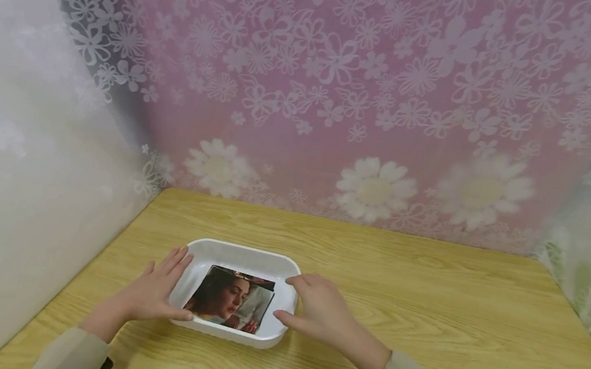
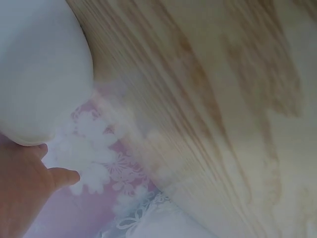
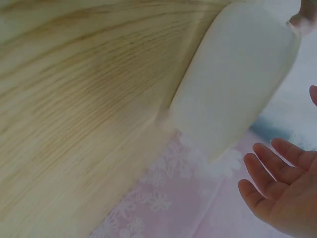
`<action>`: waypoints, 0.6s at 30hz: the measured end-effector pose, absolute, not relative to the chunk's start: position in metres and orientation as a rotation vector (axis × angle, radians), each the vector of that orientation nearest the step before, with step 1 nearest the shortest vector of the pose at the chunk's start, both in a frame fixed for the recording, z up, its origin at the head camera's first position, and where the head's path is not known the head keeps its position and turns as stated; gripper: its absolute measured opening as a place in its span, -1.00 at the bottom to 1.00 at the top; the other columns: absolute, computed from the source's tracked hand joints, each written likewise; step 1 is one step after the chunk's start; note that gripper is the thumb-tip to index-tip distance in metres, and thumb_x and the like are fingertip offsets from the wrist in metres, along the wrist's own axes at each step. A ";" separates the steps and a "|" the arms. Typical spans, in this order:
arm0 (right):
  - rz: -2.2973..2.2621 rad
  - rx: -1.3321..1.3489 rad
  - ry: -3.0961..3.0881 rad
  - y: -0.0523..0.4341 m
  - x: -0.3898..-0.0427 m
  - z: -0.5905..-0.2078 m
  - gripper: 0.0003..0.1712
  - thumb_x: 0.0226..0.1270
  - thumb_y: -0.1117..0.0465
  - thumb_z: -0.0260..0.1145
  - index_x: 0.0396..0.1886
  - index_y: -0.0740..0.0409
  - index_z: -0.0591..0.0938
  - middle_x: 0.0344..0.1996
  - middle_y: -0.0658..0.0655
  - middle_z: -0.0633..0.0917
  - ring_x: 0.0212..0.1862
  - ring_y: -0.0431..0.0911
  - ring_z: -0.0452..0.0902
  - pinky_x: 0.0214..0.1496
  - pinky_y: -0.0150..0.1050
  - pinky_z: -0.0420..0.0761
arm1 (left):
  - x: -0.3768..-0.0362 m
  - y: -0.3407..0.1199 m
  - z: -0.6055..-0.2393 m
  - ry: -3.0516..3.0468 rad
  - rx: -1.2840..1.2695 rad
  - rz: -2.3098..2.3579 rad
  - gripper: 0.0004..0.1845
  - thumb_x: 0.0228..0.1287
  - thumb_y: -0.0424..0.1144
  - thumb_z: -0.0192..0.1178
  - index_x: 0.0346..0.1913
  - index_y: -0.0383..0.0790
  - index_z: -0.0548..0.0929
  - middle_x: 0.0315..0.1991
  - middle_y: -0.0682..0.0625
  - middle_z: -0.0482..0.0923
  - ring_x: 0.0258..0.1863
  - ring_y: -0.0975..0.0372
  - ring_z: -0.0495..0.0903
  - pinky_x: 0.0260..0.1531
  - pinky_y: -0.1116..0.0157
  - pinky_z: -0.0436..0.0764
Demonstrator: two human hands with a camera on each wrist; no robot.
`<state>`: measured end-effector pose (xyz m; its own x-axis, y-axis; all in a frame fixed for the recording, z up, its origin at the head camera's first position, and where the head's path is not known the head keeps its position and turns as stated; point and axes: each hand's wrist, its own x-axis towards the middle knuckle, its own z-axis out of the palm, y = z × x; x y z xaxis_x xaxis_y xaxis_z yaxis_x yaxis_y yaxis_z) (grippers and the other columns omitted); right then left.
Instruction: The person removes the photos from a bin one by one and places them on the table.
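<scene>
A white plastic tray with rounded corners and raised sides stands on the table. Inside it lies a small stack of photo prints, the top one a picture of a person; the edge of a print beneath shows at the back. My left hand rests at the tray's left end, fingers extended along the rim and thumb at the front left corner. At the opposite end is my right hand, thumb and fingers apart by the rim. The right wrist view shows that hand with loosely extended fingers, beside the tray's outer wall.
The wood-grain table extends to both sides and in front of the tray. A pink floral curtain hangs behind its back edge. Pale sheets enclose the left and right sides.
</scene>
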<state>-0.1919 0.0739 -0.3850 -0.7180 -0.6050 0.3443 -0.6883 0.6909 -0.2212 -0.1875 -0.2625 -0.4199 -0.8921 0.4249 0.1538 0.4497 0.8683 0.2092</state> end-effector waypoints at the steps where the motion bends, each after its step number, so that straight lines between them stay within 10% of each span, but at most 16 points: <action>1: 0.479 1.060 -2.660 0.070 -0.194 -0.386 -0.35 -0.01 -0.18 0.27 -0.07 0.23 0.54 -0.18 0.10 0.60 -0.09 -0.04 0.48 -0.08 -0.13 0.44 | -0.188 -0.262 -0.420 -2.939 -0.693 -0.373 0.21 -0.24 0.43 0.12 0.31 -0.44 0.00 0.34 -0.28 -0.15 0.29 -0.13 -0.15 -0.04 -0.32 0.01; 18: -0.005 1.222 -2.831 0.011 -0.221 -0.413 0.07 -0.13 -0.49 0.09 0.09 0.35 0.42 -0.10 0.15 0.54 -0.01 -0.04 0.41 0.06 -0.24 0.33 | -0.186 -0.259 -0.418 -2.994 -0.680 -0.291 0.15 -0.15 0.41 0.07 0.31 -0.44 0.03 0.34 -0.30 -0.18 0.30 -0.11 -0.21 -0.02 -0.28 0.04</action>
